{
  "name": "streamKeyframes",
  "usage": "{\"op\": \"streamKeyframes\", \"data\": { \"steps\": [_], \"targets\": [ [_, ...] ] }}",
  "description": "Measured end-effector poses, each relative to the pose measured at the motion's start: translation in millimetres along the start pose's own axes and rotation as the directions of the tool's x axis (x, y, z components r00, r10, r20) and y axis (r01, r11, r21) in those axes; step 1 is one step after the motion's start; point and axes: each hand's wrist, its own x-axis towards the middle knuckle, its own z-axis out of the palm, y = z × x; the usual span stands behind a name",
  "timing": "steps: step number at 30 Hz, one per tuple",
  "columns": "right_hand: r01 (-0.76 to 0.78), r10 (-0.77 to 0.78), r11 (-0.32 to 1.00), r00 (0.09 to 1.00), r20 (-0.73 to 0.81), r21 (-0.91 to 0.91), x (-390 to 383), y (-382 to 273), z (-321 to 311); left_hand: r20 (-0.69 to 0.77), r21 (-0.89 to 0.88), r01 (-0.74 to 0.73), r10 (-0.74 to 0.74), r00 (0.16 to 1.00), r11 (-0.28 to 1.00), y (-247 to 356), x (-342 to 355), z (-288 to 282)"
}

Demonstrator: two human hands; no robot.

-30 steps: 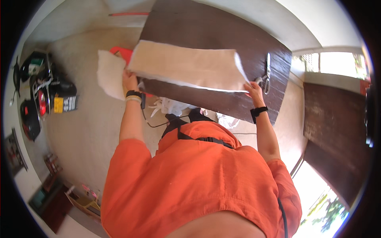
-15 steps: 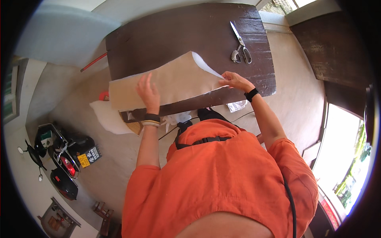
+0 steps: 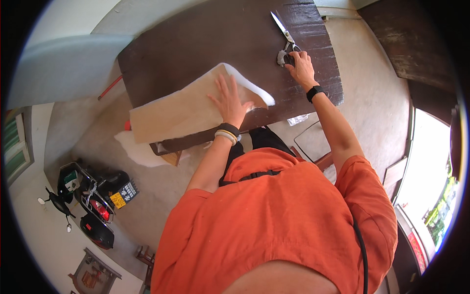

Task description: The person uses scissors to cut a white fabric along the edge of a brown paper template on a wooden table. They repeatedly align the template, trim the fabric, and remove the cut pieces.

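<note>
A tan sheet of fabric or paper (image 3: 174, 112) with a white underside lies along the near edge of the dark brown table (image 3: 196, 39), its right corner lifted. My left hand (image 3: 227, 100) presses on that sheet with its fingers spread. Farther right, my right hand (image 3: 301, 66) has its fingers curled on the handles of large metal scissors (image 3: 286, 34), whose blades point toward the back of the table. A grey wad (image 3: 281, 57) is at the handles, partly under my fingers. A white piece of padding (image 3: 132, 144) sits below the table's left end.
A red rod (image 3: 110, 87) rests beside the table's left end. A motorbike (image 3: 90, 201) stands on the floor at the lower left. A dark panel (image 3: 391, 44) and a bright open doorway (image 3: 428, 157) are on the right, and a white wall (image 3: 73, 54) is at the back left.
My right hand has let go of the sheet's corner and moved up to the scissors. My left hand has moved rightward onto the sheet, which now lies lower on the table.
</note>
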Motion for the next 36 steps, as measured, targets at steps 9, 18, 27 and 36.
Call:
{"op": "streamKeyframes", "data": {
  "steps": [9,18,27,36],
  "targets": [
    [-0.051,0.05,0.998,0.998,0.049,0.023,26,0,-3,-0.14,0.0,-0.049,0.048,0.989,0.999,-5,-11,17],
    [-0.255,0.11,0.843,0.944,0.312,0.474,8,32,-7,-0.077,-0.045,0.11,-0.113,0.991,0.993,7,2,13],
    [-0.252,-0.229,0.79,0.724,0.651,0.559,-109,38,-43,-0.038,-0.11,0.116,-0.121,0.992,0.987,4,-3,13],
    [-0.308,-0.346,0.763,0.549,0.761,0.569,-117,25,-48,-0.055,-0.125,0.122,-0.13,0.99,0.985,-4,3,23]
  ]
}}
